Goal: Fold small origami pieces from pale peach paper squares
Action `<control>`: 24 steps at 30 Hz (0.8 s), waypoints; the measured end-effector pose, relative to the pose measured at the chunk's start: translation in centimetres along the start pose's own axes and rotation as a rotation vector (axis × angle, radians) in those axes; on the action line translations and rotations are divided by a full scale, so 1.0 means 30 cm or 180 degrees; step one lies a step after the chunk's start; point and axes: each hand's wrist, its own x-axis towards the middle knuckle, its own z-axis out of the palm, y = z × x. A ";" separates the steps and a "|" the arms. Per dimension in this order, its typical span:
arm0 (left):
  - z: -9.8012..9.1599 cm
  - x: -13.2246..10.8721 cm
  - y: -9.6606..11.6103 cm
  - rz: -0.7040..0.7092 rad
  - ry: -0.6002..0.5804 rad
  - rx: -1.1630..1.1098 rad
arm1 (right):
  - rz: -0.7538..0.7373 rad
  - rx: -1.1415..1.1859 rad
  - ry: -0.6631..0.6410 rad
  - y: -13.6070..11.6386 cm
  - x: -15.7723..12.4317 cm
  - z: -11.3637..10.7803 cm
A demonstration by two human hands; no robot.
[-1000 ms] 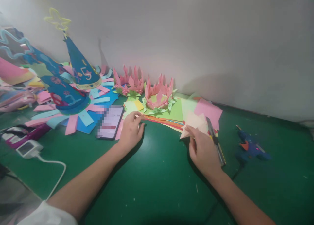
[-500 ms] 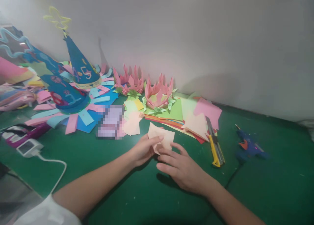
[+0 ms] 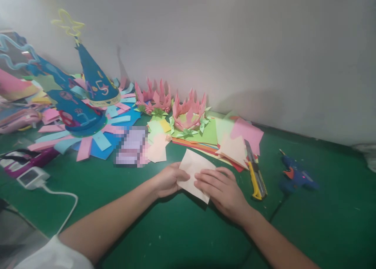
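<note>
Between my hands is a pale peach square of paper (image 3: 192, 163), tilted above the green table. My left hand (image 3: 170, 179) pinches its left edge, thumb on top. My right hand (image 3: 225, 186) grips the right side, its fingers lying across the face of the sheet and its thumb hidden. Just beyond the paper, a pink folded-paper crown (image 3: 189, 112) with green leaves stands on a stack of coloured sheets (image 3: 210, 130). A second pink crown (image 3: 154, 96) sits behind it to the left.
A yellow utility knife (image 3: 256, 179) and a blue glue gun (image 3: 299, 177) lie to the right. Peach sheets (image 3: 232, 149) rest near the knife. Left are a blurred-out phone-like object (image 3: 131, 145), blue cone hats (image 3: 96, 79) and a white device with a cable (image 3: 33, 178).
The paper has been opened out and turned, showing a larger flat face. My right hand has moved right and up, onto its right side.
</note>
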 end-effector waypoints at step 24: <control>-0.060 0.028 -0.008 -0.0016 -0.0181 0.0464 | -0.0391 -0.0073 0.0128 0.017 0.003 -0.005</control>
